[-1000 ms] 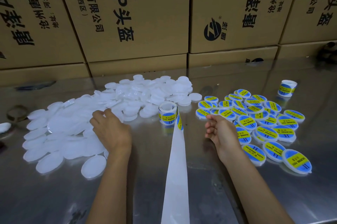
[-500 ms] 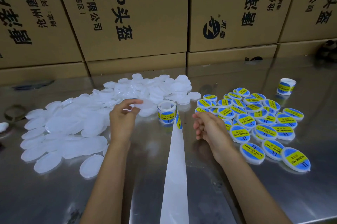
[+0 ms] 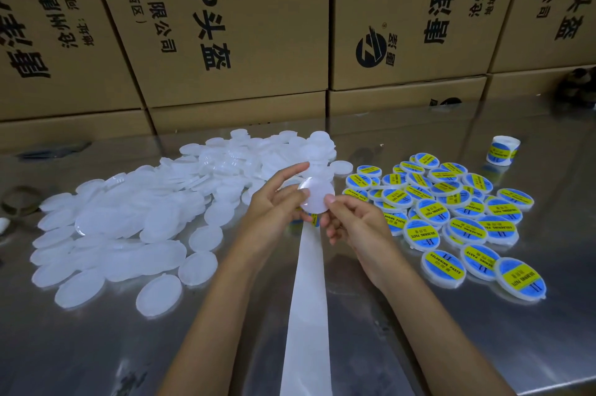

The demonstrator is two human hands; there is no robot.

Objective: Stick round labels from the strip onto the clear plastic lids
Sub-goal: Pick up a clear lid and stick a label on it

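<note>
**One clear lid held up in two hands**

Held above the shiny metal worktop (image 3: 419, 347), near the middle: one clear plastic lid (image 3: 317, 197), round and plain, no label on it. Pinched on its left edge by the left hand (image 3: 277, 202), thumb in front, fingers curled behind, one finger sticking up past the top. Pinched on its right edge by the right hand (image 3: 351, 223), thumb tip on the rim, other fingers curled in below.

Right under the hands: a long white backing strip (image 3: 306, 315), running down to the near edge. A bit of a blue and yellow label (image 3: 315, 220) peeking out between the hands at the top of the strip.

On the left: a big pile of plain clear lids (image 3: 129, 218), many lying over each other. On the right: a bunch of labelled lids (image 3: 458, 211), blue and yellow, reading "SOLDERING PASTE". Far right, standing alone: a small label roll (image 3: 503, 150).

Behind everything: a wall of brown cardboard boxes (image 3: 242, 24) with black printing.
</note>
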